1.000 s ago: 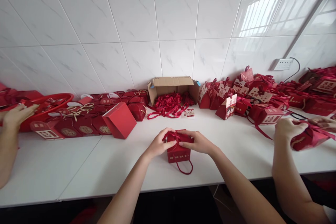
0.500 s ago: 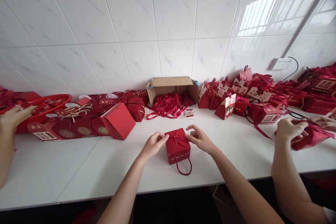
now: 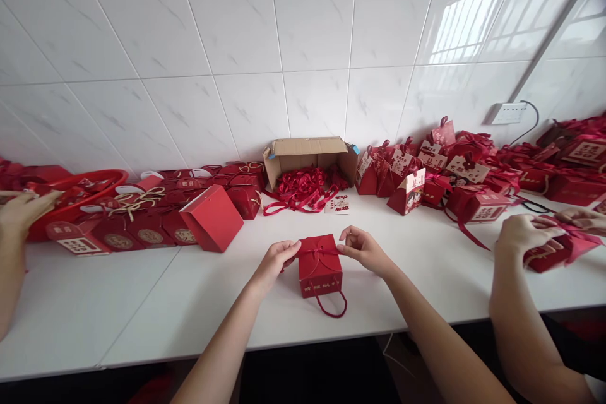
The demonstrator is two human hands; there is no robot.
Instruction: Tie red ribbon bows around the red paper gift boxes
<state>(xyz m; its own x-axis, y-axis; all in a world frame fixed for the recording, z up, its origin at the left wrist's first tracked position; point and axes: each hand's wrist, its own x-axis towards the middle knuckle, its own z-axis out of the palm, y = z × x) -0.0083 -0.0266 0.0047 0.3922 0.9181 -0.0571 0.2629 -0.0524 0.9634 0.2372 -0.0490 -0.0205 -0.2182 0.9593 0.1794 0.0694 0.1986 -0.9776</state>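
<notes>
A small red gift box (image 3: 320, 268) stands on the white table (image 3: 189, 303) right in front of me, with a red cord loop hanging off its front. A thin red ribbon crosses its closed top flaps. My left hand (image 3: 276, 261) pinches the ribbon at the box's upper left corner. My right hand (image 3: 360, 247) pinches the ribbon's other end at the upper right corner. Both hands have their fingers curled and pressed together.
An open cardboard carton (image 3: 310, 161) of red ribbons sits against the tiled wall. Red boxes and bags (image 3: 161, 208) crowd the left, with a red basket (image 3: 80, 192). More finished boxes (image 3: 449, 177) pile up on the right. Another person's hands (image 3: 525, 237) hold a box there; a third person's hand (image 3: 23, 211) reaches in on the left.
My hands have come off the box's top, where they pressed the flaps, and moved apart to its corners, drawing the ribbon taut. The box has stayed in place.
</notes>
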